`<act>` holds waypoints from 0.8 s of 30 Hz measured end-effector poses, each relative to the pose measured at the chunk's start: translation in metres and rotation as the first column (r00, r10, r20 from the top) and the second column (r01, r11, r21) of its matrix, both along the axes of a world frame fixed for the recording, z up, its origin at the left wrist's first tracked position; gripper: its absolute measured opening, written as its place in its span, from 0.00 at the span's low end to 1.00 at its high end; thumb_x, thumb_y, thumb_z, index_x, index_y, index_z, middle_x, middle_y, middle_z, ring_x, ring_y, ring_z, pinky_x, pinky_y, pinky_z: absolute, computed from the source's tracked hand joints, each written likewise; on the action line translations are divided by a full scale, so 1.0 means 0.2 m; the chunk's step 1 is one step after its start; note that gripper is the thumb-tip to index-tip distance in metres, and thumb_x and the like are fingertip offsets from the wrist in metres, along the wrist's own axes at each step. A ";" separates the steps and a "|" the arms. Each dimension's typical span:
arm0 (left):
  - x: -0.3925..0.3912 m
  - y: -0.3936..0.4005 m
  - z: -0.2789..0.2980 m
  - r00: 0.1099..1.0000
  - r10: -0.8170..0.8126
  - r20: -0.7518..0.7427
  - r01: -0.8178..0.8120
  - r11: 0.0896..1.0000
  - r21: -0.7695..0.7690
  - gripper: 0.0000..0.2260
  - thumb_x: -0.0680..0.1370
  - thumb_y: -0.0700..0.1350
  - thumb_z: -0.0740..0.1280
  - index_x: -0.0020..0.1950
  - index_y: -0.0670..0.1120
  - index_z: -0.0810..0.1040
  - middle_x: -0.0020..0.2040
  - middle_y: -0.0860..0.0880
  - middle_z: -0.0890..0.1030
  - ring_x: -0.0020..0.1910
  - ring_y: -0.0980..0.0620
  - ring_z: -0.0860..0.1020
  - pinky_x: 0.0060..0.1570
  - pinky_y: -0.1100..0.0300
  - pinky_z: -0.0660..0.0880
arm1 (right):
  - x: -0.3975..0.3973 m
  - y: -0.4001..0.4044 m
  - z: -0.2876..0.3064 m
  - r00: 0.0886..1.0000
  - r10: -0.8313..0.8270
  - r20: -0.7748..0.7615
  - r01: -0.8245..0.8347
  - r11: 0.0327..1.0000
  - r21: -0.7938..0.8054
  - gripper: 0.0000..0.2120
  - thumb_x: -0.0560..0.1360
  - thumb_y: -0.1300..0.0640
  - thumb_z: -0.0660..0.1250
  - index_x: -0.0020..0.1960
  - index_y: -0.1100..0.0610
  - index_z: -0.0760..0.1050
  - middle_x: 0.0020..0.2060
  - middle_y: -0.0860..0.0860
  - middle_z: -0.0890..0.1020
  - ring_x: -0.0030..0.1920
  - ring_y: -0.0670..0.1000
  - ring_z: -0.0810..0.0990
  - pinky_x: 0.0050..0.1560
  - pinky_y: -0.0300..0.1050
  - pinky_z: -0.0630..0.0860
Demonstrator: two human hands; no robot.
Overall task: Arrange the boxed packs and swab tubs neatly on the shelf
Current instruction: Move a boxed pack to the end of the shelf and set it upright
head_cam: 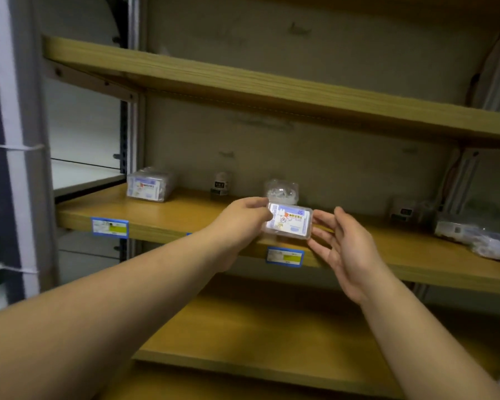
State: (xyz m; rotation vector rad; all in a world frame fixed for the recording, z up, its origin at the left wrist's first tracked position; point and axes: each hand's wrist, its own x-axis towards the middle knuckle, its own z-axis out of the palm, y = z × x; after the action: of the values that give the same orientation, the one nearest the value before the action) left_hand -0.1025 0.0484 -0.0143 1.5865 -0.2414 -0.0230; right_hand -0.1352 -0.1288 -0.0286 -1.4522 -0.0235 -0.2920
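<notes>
My left hand grips a clear boxed pack with a blue and white label by its left end, holding it above the front edge of the middle shelf. To the pack's right, my right hand has its fingers spread, the fingertips at or very near the pack's right end. Behind the pack stands a round clear swab tub. A stack of similar boxed packs sits at the shelf's back left.
Two small dark-based boxes stand by the back wall. Loose wrapped packs lie at the shelf's right end. Blue price tags hang on the shelf edge. Wooden shelves sit above and below.
</notes>
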 end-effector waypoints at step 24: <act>0.40 1.36 -0.04 0.945 0.264 0.195 -0.303 0.931 0.205 0.19 0.82 0.42 0.61 0.74 0.49 0.70 0.64 0.49 0.79 0.60 0.48 0.78 0.43 0.61 0.74 | 0.49 1.51 0.05 1.000 -0.015 0.004 0.015 0.995 -0.101 0.21 0.84 0.45 0.50 0.54 0.56 0.77 0.48 0.52 0.84 0.52 0.48 0.82 0.60 0.48 0.78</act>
State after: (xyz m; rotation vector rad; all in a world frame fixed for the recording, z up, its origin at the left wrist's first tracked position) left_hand -0.0233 0.3200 -0.0228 1.8477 -0.1373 0.3175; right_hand -0.0373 0.1727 -0.0191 -1.5527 -0.0304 -0.3090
